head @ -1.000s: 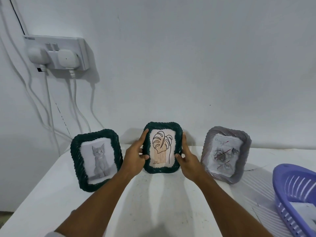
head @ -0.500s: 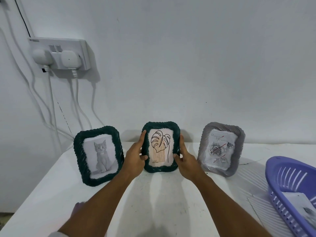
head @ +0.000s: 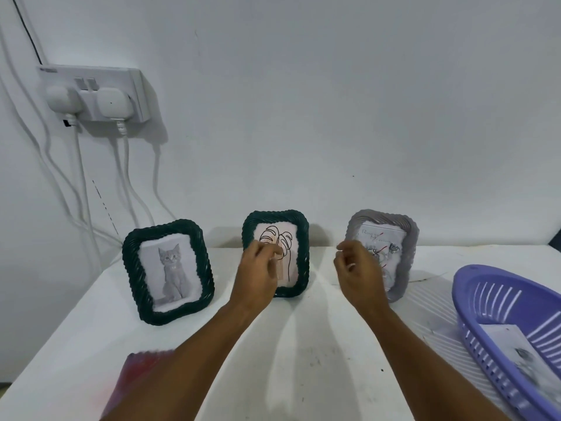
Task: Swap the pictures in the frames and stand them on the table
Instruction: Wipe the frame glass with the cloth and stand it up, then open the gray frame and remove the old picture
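Observation:
Three frames stand upright along the back of the white table point(head: 303, 344). A dark green frame with a grey kitten picture point(head: 168, 270) is at the left. A smaller dark green frame with a line-drawn leaf picture point(head: 299, 253) is in the middle. A grey frame with a rose picture point(head: 394, 238) is at the right. My left hand point(head: 258, 275) hovers in front of the middle frame, fingers loosely curled, holding nothing. My right hand point(head: 358, 271) hangs between the middle and grey frames, also loosely curled and empty, covering the grey frame's lower left.
A purple plastic basket point(head: 473, 287) with a loose picture inside sits at the right edge. A blurred red thing point(head: 136, 372) lies near the table's front left. A wall socket point(head: 97, 94) with plugs and hanging cables is at the upper left.
Both hands have let go of the middle leaf frame and drawn back toward me; the frame stays standing on its own.

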Demonstrator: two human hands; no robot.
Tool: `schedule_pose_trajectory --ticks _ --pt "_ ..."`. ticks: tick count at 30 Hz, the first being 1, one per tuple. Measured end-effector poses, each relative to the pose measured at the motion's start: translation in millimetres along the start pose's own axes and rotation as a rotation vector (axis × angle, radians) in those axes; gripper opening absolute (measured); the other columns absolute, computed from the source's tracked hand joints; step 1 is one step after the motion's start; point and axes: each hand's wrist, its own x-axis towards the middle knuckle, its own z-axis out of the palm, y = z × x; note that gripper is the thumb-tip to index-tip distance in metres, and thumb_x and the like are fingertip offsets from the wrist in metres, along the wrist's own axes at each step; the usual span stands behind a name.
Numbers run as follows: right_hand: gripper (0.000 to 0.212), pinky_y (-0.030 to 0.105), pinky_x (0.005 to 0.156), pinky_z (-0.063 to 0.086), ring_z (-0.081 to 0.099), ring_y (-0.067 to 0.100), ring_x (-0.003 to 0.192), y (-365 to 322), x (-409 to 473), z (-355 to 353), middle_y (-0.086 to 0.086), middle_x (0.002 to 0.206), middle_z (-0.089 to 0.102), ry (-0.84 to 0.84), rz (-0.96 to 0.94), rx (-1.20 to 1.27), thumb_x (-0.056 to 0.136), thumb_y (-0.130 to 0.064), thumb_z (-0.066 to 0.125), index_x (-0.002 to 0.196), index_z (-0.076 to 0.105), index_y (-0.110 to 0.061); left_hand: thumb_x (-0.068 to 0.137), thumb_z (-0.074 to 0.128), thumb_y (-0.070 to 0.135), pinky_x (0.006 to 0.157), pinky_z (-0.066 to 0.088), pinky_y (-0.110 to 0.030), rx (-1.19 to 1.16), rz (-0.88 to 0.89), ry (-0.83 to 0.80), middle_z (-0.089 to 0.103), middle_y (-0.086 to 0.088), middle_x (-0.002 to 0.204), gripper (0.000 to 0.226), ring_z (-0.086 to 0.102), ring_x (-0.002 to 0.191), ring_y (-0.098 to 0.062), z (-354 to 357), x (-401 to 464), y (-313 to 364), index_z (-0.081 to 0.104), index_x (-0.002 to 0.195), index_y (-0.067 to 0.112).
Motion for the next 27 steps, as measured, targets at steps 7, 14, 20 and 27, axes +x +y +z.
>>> schedule_pose_trajectory --ticks 7,14,20,27 --pt "0.010 0.029 0.079 0.033 0.048 0.023 0.088 30 14 -58 0.005 0.090 0.058 0.178 0.017 -0.150 0.084 -0.010 0.067 0.090 0.060 -0.005 0.087 0.056 0.004 0.070 0.043 -0.008 -0.118 0.091 -0.174 0.055 0.000 0.095 0.020 0.054 0.075 -0.004 48 20 49 0.065 0.103 0.012" --pt "0.024 0.024 0.084 0.025 0.046 0.029 0.104 57 33 -75 0.016 0.109 0.056 0.198 0.089 -0.222 0.080 -0.016 0.071 0.098 0.057 -0.007 0.087 0.057 0.004 0.085 0.050 -0.026 -0.167 0.003 -0.234 0.043 -0.001 0.116 0.041 0.052 0.094 -0.013 96 49 82 0.053 0.123 0.024" --pt "0.033 0.029 0.088 0.039 0.045 0.023 0.107 63 41 -79 0.005 0.111 0.047 0.081 0.185 0.038 0.080 -0.007 0.067 0.104 0.045 -0.013 0.085 0.054 -0.002 0.090 0.038 -0.020 -0.197 -0.061 -0.259 0.036 -0.008 0.135 0.071 0.045 0.119 -0.020 124 59 86 0.026 0.143 0.029" --pt "0.039 0.028 0.084 0.042 0.050 0.025 0.108 66 40 -77 0.007 0.116 0.048 -0.043 0.275 0.111 0.085 -0.011 0.062 0.107 0.033 -0.023 0.088 0.056 0.001 0.100 0.045 -0.037 -0.305 -0.162 -0.339 0.048 -0.007 0.132 0.076 0.050 0.117 -0.018 131 60 78 0.015 0.146 0.027"
